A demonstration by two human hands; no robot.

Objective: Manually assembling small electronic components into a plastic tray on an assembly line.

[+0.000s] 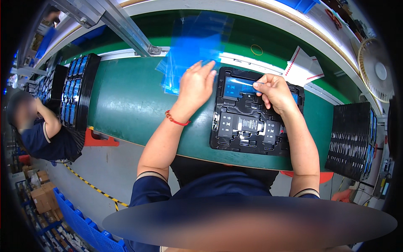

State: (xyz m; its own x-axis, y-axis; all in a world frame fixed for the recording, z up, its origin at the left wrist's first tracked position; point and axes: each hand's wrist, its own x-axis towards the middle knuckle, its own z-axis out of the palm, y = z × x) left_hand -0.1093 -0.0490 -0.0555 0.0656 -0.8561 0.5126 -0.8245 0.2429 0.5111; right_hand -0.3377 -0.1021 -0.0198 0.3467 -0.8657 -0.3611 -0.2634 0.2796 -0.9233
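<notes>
A black plastic tray [218, 140] lies on the green table in front of me, with flat black batteries [226, 126] in its pockets. In the tray's far row, blue film [236, 87] covers a battery. My right hand [273, 93] is over that row, thumb and forefinger pinched on the film's right edge. My left hand [196, 86] is left of the tray, beside a loose pile of clear blue film sheets [191, 48]. Its fingers are stretched out and slightly blurred, and I see nothing held in them. A red bracelet [178, 121] circles my left wrist.
Stacks of black trays stand at the left [77, 92] and right [350, 138] ends of the table. A metal post [126, 27] rises beyond it. White paper with red marks [303, 67], a rubber band [256, 50] and a fan [379, 70] are farther back. Another person [50, 138] sits at left.
</notes>
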